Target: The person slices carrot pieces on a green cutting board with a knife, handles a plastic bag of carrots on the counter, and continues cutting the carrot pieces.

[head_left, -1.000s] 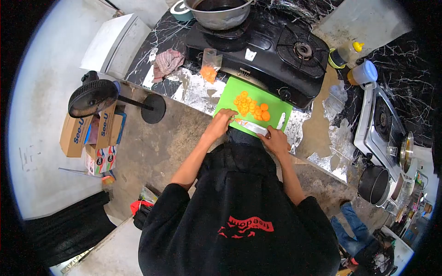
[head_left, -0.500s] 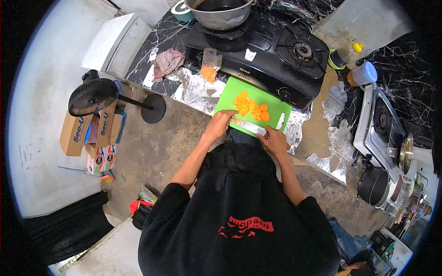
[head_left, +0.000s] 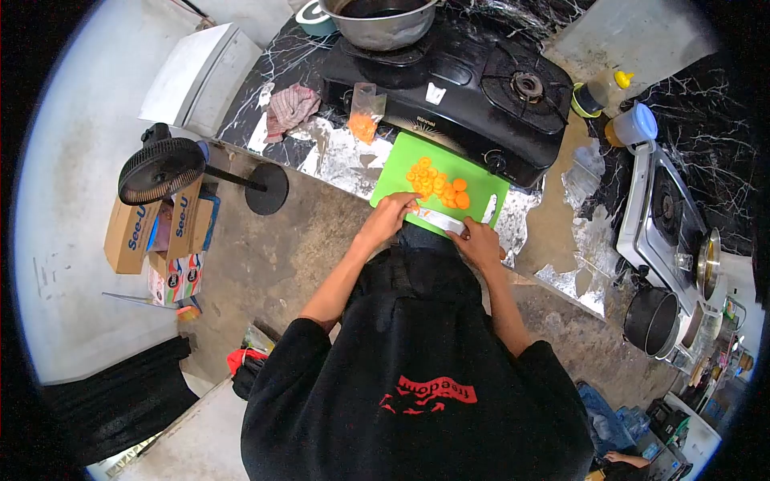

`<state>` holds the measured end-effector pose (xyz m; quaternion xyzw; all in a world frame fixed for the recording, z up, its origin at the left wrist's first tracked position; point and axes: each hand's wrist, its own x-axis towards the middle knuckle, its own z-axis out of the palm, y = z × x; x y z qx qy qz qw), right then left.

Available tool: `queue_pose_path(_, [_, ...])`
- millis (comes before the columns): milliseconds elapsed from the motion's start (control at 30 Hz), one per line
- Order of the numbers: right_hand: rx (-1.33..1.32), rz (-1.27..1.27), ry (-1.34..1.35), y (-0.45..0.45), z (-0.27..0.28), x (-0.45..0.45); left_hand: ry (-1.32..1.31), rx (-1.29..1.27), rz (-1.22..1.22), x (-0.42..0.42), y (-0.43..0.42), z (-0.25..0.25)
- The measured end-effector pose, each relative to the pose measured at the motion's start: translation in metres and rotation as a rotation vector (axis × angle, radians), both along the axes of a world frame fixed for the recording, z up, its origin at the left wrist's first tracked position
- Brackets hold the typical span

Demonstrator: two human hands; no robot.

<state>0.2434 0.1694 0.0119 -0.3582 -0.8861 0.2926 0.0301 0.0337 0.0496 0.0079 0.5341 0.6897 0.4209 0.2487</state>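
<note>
Orange carrot slices lie in a loose group on a green cutting board at the counter's edge. My right hand is closed around the handle of a knife, and its pale blade lies along the near part of the board, pointing left. My left hand rests at the board's left near edge, fingers pinched together by the blade's tip. Small orange bits show beside those fingertips; what the fingers hold, if anything, is hidden.
Beyond the board stands a black gas stove carrying a metal pot. A clear bag with orange bits and a cloth lie to the left. A fan stands left; a second stove is right. Another person's arm shows lower right.
Both hands and the knife stay almost in place, with only a slight shift of my left fingers along the blade. The other person's arm at lower right has moved.
</note>
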Motion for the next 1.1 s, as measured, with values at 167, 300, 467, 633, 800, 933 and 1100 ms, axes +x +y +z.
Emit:
queue_pose_path(167, [0.037, 0.01, -0.005, 0.0, -0.005, 0.001, -0.008, -0.059, 0.085, -0.006, -0.001, -0.002])
queue_pose_path(300, [0.019, 0.006, -0.003, 0.0, -0.001, 0.0, 0.08, -0.059, 0.047, -0.014, 0.0, -0.002])
queue_pose_path(467, [0.033, 0.018, 0.011, 0.0, 0.0, -0.001, 0.288, -0.075, -0.069, -0.012, -0.001, 0.007])
queue_pose_path(633, [0.016, 0.005, 0.004, 0.0, -0.001, -0.001, 0.412, -0.039, -0.124, -0.012, 0.002, 0.003])
queue_pose_path(800, [0.016, 0.0, 0.019, 0.0, -0.004, 0.0, 0.381, -0.062, -0.128, -0.011, 0.007, 0.005])
queue_pose_path(933, [0.009, -0.005, 0.013, 0.0, 0.001, -0.001, 0.371, -0.068, -0.116, -0.009, 0.007, 0.004])
queue_pose_path(1100, [-0.018, -0.009, 0.0, 0.001, -0.001, -0.001, 0.371, -0.067, -0.101, -0.009, 0.008, -0.003])
